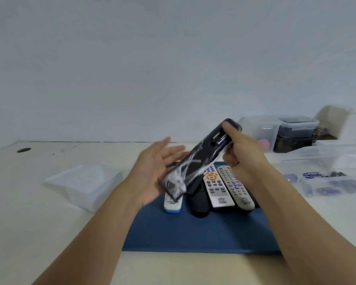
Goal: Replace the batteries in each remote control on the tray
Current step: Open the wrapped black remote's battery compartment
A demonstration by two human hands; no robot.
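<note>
Right hand (pixel 242 149) grips long glossy black remote (pixel 201 159), blurred.

Cream table (pixel 49 233) under blue tray (pixel 193 233), clear containers (pixel 84 186), batteries (pixel 327 189).

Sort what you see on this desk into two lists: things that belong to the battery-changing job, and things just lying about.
Belongs to the job:
- black remote, held in right hand, left hand open beside it
- remotes on the blue tray
- loose batteries

Lying about:
- empty clear tub
- stacked lidded boxes
- white box
</note>
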